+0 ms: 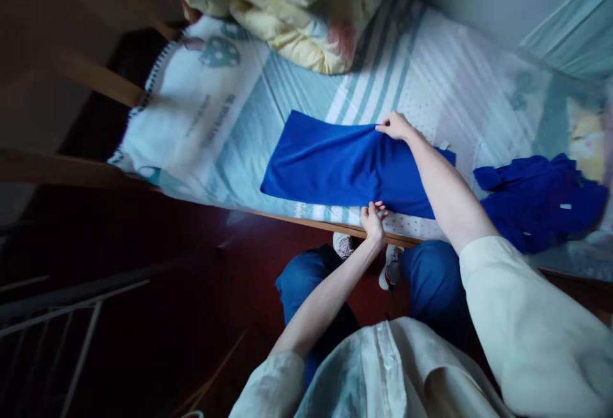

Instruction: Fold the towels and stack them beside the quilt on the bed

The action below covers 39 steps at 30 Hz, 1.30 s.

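A bright blue garment lies in a long folded strip across the bed, with creases about its middle. My right hand pinches its far edge between thumb and fingers. At the near edge, beside the bed's rim, my left hand grips the cloth with its fingertips, the other fingers loosely curled. A small white tag shows at the garment's right end, which my right forearm partly covers. Farther right, a crumpled pile of blue clothing rests on the bed, touched by neither hand.
The bed sheet is pale blue with stripes. A bunched yellow quilt sits at the back, and a white pillow cover or towel lies at the left. Wooden bed rails and a metal rack stand on the left.
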Available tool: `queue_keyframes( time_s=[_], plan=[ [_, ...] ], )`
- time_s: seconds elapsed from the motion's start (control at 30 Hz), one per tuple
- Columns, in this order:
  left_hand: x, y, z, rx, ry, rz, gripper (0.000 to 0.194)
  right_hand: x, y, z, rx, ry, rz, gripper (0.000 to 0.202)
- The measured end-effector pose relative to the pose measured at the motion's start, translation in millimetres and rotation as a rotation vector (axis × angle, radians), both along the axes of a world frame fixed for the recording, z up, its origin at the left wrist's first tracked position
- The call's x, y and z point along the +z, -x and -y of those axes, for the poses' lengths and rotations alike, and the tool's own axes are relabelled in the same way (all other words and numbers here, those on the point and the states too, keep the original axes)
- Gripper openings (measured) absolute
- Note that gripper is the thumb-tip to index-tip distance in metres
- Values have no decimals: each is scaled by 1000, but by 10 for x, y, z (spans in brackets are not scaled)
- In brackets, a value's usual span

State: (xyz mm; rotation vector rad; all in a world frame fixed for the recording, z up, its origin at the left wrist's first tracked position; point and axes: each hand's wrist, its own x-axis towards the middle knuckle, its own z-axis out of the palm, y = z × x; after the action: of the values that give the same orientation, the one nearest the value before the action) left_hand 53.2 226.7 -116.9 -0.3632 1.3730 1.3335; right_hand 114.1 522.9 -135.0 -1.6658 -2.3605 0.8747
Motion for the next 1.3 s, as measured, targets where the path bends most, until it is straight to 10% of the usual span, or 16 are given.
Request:
queue_keyframes(
  time_s=[0.33,0.6,0.93,1.3],
  plan=[
    [594,877,199,-248,-305,-715,43,1737,-907,695,-319,-72,-503,43],
    [1758,1224,-111,-315,-612,-876,50,2617,-1372,1630,-559,-193,-879,59],
    [2939,1127,-185,-295,-686,-820,44,3188,-1817,2469,-399,-261,-1021,58],
    [3311,810,56,-362,-772,-704,55,3276,-1971,2763,-611,-379,-1079,59]
  ],
)
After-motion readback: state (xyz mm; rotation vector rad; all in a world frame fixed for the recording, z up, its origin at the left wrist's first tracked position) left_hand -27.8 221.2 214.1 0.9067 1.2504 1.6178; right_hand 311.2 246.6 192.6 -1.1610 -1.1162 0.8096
